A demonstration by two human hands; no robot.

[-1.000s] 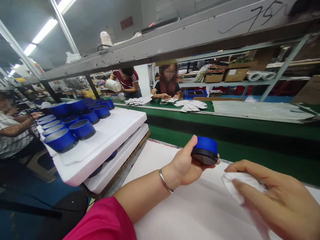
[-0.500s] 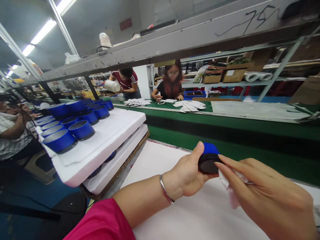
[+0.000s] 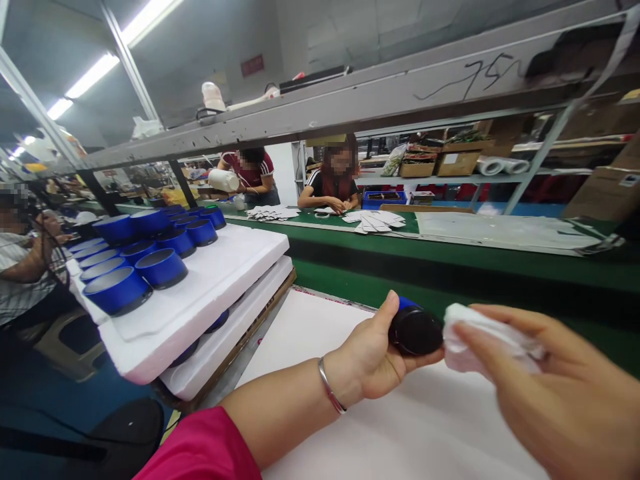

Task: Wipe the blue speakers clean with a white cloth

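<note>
My left hand [image 3: 373, 357] is closed around a small round blue speaker [image 3: 414, 329], tilted so its black bottom faces me. A metal bangle circles that wrist. My right hand [image 3: 560, 393] pinches a crumpled white cloth [image 3: 467, 340], which touches the right edge of the speaker's black face. Both hands hover over a white sheet [image 3: 400, 427] covering the bench in front of me.
Stacked white foam trays [image 3: 220, 283] with several blue speakers [image 3: 160, 267] stand at the left. A green conveyor belt [image 3: 450, 260] runs across behind the bench. Two people work at its far side, another person sits at far left. A grey shelf [image 3: 350, 100] hangs overhead.
My left hand has turned the speaker so its black bottom faces me. My right hand brought the cloth up from the bench against the speaker.
</note>
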